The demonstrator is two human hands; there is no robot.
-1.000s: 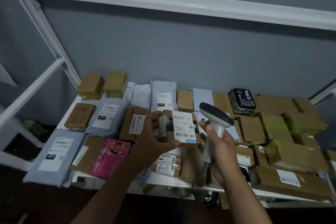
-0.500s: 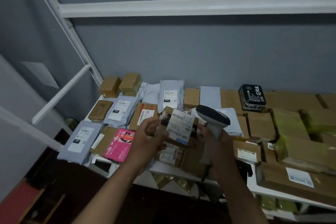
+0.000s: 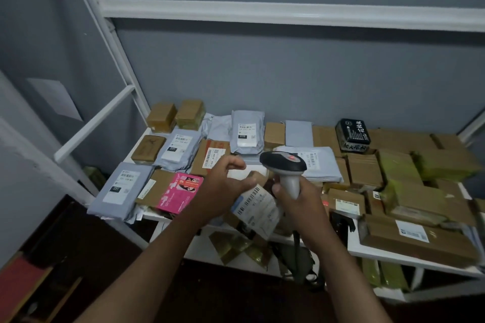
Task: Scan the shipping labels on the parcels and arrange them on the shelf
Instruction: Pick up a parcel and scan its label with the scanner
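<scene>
Grey walls are closing in a white metal shelf [image 3: 388,253] crowded with parcels, and a person is standing at its front edge, working over the pile.

Nearest to me, the right hand [image 3: 295,198] is wrapping its fingers round the grey handle of a barcode scanner [image 3: 284,165], whose black head is pointing left, away from the label below it. Just left of the scanner handle, the left hand [image 3: 223,191] is hovering with fingers loosely spread and curved. It is lying over a small brown box [image 3: 258,204] with a white barcode label [image 3: 258,207]; whether the palm is pressing the box or only covering it I cannot tell. The box is tilting at the shelf's front edge, directly below the scanner.

By my reading, the box is being turned or set down between scans. The next move is likely calling for a firm grip on it, the label turned up flat, and the scanner head swung down onto the barcode, or else a free gap found for it.

Further left of the scanner, a pink packet [image 3: 181,191] is lying beside grey mailer bags [image 3: 120,186]. Beyond the scanner, more grey bags and brown boxes are lining the wall, with a black packet [image 3: 354,135] back to the right.
</scene>
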